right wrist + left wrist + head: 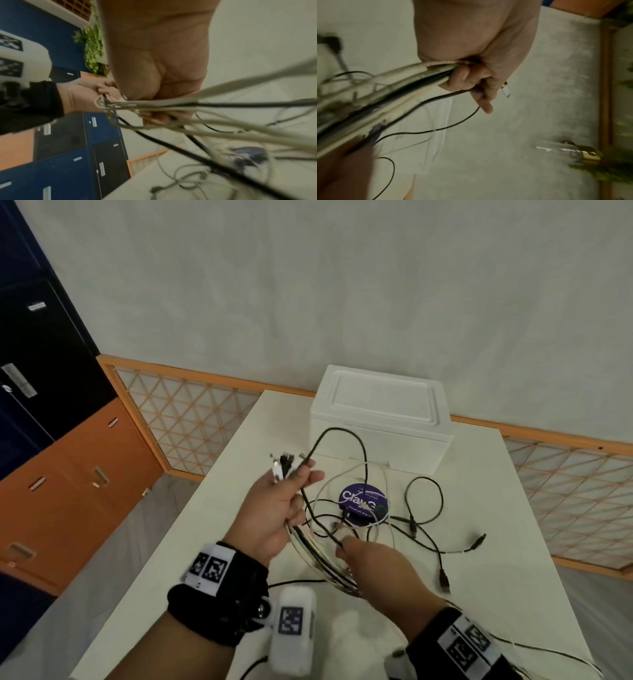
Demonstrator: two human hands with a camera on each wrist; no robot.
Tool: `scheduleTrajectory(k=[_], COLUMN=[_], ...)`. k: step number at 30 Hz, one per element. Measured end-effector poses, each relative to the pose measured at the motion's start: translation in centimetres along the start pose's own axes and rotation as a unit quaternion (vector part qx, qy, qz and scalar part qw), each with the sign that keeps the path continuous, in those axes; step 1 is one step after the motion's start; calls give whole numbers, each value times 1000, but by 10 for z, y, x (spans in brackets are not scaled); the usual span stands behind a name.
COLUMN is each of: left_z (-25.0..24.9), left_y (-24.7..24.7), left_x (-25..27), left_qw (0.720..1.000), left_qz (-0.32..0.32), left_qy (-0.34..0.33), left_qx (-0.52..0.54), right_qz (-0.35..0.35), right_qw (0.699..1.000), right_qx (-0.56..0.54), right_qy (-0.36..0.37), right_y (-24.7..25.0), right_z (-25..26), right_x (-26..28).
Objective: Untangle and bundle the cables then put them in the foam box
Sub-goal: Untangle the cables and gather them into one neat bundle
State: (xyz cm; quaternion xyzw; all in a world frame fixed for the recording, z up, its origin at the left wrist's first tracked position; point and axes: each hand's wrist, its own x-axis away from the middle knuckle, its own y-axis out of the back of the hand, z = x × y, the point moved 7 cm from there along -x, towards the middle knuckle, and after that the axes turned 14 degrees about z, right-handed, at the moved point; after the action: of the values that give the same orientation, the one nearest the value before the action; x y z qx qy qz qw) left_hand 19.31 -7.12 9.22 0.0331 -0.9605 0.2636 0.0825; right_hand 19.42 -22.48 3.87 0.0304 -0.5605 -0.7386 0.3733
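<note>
**Cables: half-gathered, box lid on**

Cables (346, 508) look light, limp and springy; judging by the loops, they'll snag on each other rather than slide free. Left hand (274, 515) is curled round a sheaf of white and black leads, plug ends (284, 463) sticking out past its fingers (464, 79). Right hand (373, 563) is just beside it, fingers closed on the same strands lower down. Remaining loose loops lie on the bench (496, 594) beyond both hands, draped over a purple round pack (364, 503). Best hold, I'd say: near the plugs, ends kept together, then run the slack through. Foam box (380, 419) sits well beyond the fingers, lid on, contents hidden. Needs opening first.
</note>
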Motion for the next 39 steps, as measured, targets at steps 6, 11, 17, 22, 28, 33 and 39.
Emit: scheduleTrajectory(k=[6,11,17,22,28,33,39], left_z=[-10,-7,32,45,41,17,14], left_y=[-26,-41,-69,-35,-18,-5,-3], left_x=[-9,-8,14,-1,-24,-36,-34], left_qw=[998,994,951,978,989,983,990], left_qz=[47,92,251,108,32,20,9], left_qy=[9,16,137,164,136,95,86], left_qx=[-50,-55,-115,-69,58,154,114], right_qz=[165,141,21,-31,-9,61,227], right_qw=[980,962,640,803,978,997,947], right_qx=[74,-232,-768,-594,-201,48,178], right_qy=[-78,-21,1,41,56,-14,-143], right_y=[-45,-10,66,87,71,34,-43], right_z=[-45,-62,-48,-28,2,-41,-144], right_x=[5,1,-10,-7,9,15,24])
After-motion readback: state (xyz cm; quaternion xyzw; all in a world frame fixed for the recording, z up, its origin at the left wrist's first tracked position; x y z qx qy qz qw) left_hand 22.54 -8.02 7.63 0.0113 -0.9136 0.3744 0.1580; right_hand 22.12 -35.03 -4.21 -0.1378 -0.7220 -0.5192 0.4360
